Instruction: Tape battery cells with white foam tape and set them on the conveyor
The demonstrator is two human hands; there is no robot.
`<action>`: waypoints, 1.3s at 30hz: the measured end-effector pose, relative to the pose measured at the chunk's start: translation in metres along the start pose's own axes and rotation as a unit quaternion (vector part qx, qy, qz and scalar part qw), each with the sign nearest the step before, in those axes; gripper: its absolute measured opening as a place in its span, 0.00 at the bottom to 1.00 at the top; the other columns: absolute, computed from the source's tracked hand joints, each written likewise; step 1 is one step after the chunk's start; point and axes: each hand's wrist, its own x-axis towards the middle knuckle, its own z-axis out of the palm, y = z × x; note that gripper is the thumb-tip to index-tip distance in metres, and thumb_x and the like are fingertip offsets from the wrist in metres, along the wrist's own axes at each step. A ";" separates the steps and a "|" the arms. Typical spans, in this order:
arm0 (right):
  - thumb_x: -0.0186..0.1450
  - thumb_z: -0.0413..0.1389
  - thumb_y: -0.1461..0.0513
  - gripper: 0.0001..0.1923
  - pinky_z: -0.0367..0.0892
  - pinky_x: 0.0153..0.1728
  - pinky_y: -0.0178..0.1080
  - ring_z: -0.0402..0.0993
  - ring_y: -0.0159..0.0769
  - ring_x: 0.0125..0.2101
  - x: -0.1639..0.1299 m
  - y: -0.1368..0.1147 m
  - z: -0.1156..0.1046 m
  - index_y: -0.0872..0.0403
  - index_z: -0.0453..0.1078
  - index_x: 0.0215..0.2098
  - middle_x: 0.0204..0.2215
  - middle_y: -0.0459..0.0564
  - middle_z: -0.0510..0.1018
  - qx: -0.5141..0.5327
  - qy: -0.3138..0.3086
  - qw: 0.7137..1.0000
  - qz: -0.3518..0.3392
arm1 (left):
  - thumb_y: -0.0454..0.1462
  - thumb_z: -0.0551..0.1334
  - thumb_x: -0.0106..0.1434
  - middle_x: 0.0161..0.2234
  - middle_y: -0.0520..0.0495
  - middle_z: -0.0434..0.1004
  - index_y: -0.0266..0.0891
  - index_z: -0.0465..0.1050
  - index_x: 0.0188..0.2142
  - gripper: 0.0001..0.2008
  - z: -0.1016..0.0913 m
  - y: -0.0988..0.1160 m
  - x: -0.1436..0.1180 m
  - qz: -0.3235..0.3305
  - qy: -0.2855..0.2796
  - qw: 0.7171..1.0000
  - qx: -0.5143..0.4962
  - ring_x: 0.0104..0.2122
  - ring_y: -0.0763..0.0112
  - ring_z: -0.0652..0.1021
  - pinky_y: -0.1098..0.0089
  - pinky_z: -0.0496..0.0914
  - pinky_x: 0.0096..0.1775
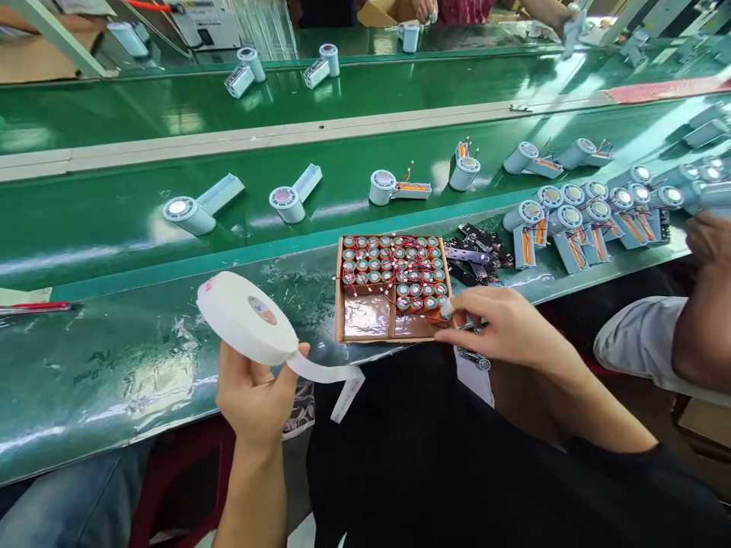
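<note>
At the box's [339, 316] near right corner: right hand [494, 323], fingers bent, index and thumb at a small white piece [446, 307] over one of the batteries [374, 265]. Can't tell if it's pinched or just touched. Left hand [260, 392] is left of the box, gripping the roll of tape [243, 316] from below, raised above the bench [137, 373]. Loose strip [325, 373] runs from the roll, kinks, and hangs down just nearer than the box's left part. Thumb sits where it leaves the roll.

Box lies on the bench, batteries upright: rows across the far half, more in the near right compartment. Red and black wires tangled over the tops. Near left compartment shows a shiny floor.

Right of the box, just beside it: pile of black circuit boards [485, 251]. Farther right: cluster of pale blue housings [568, 219], orange parts in the handles. Beyond the box: green belt [336, 199] with a spaced row of the same housings, some with wires sticking out. Well right of the box, a co-worker's hand [708, 236], blurred; can't tell its grip.
</note>
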 end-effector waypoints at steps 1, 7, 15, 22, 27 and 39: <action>0.69 0.62 0.47 0.18 0.59 0.29 0.37 0.72 0.37 0.28 0.001 0.002 -0.001 0.52 0.73 0.34 0.27 0.47 0.77 -0.082 0.002 0.996 0.020 | 0.40 0.71 0.63 0.55 0.41 0.75 0.43 0.74 0.57 0.23 0.003 0.002 -0.001 0.003 0.005 1.000 0.005 0.58 0.53 0.76 0.56 0.74 0.59; 0.71 0.60 0.50 0.17 0.56 0.28 0.39 0.70 0.39 0.31 -0.003 0.004 0.019 0.51 0.67 0.31 0.28 0.49 0.75 -0.217 -0.012 0.974 0.061 | 0.39 0.73 0.61 0.54 0.42 0.76 0.43 0.75 0.53 0.22 0.016 0.004 -0.006 0.052 -0.040 0.998 0.012 0.62 0.49 0.73 0.52 0.72 0.60; 0.65 0.67 0.56 0.11 0.75 0.37 0.45 0.78 0.45 0.41 -0.011 -0.006 0.009 0.47 0.71 0.42 0.41 0.50 0.79 0.374 0.183 0.908 0.041 | 0.29 0.70 0.59 0.48 0.44 0.76 0.46 0.72 0.50 0.21 0.015 0.018 -0.006 0.249 -0.082 0.960 0.099 0.63 0.48 0.68 0.45 0.67 0.61; 0.67 0.67 0.57 0.14 0.80 0.37 0.44 0.83 0.41 0.35 0.012 -0.053 0.019 0.48 0.79 0.51 0.36 0.48 0.84 0.342 0.213 0.914 0.053 | 0.24 0.67 0.60 0.47 0.43 0.77 0.48 0.77 0.48 0.21 0.017 0.032 -0.014 0.302 -0.132 0.932 0.150 0.65 0.49 0.62 0.49 0.69 0.60; 0.68 0.66 0.56 0.17 0.81 0.38 0.39 0.82 0.36 0.31 0.020 -0.052 0.030 0.49 0.79 0.55 0.34 0.45 0.84 0.285 0.140 0.945 0.076 | 0.26 0.68 0.62 0.45 0.44 0.78 0.47 0.79 0.48 0.18 0.018 0.038 -0.017 0.300 -0.104 0.929 0.188 0.61 0.51 0.63 0.51 0.68 0.62; 0.64 0.70 0.58 0.27 0.82 0.47 0.48 0.84 0.43 0.46 0.043 -0.063 0.083 0.41 0.70 0.59 0.49 0.47 0.84 0.569 0.401 0.711 0.100 | 0.45 0.75 0.60 0.37 0.42 0.80 0.42 0.79 0.50 0.21 0.043 0.067 -0.027 0.278 -0.021 0.941 0.189 0.47 0.53 0.71 0.53 0.64 0.53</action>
